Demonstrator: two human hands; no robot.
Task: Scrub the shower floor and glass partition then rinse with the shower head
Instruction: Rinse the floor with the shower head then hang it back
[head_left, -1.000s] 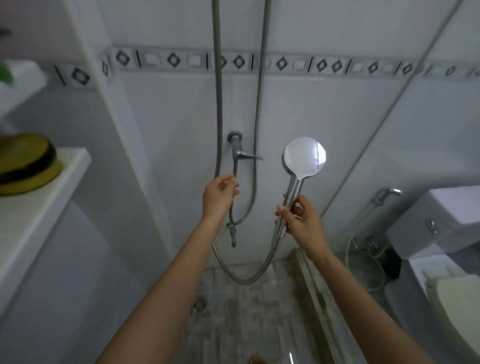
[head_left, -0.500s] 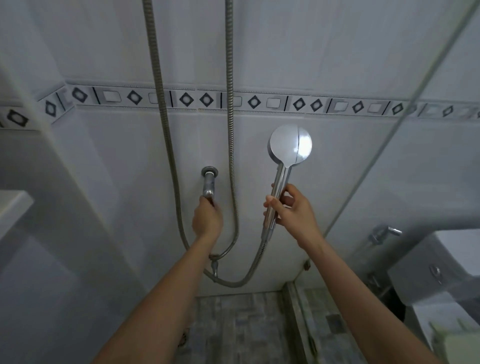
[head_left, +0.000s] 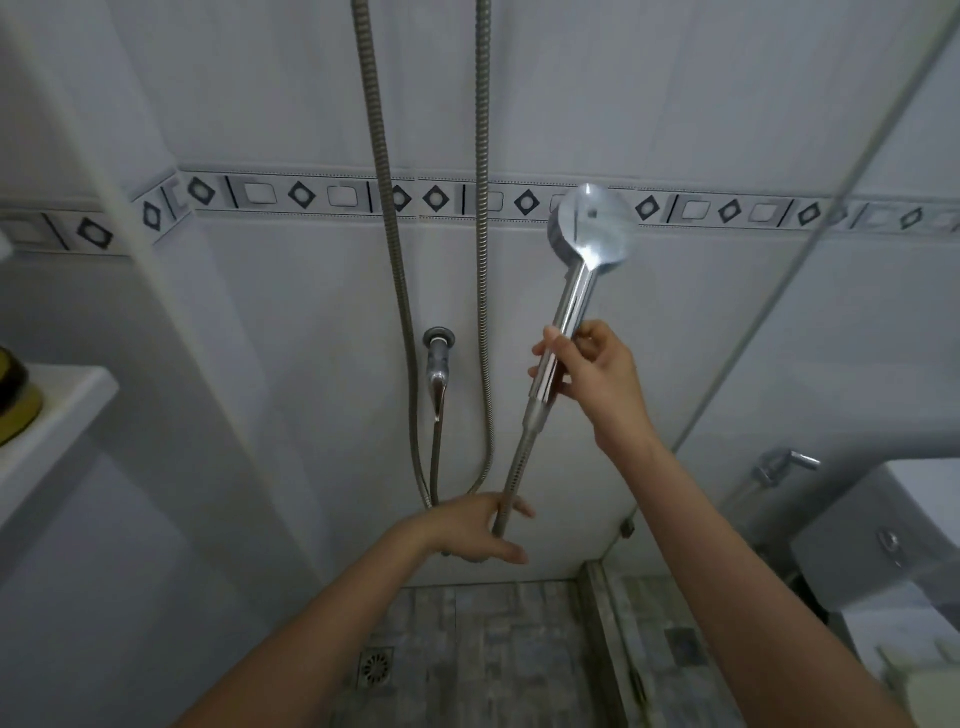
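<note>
Our left hand (head_left: 467, 530) lies loose, fingers near straight, the flexible hose (head_left: 511, 483) running up between them and the thumb. Our right hand (head_left: 597, 384) grasps the shower head (head_left: 595, 228) by its handle, disc above the fingertips. Light, stiff, slick chrome, we judge: best wrapped fully mid-handle.
</note>
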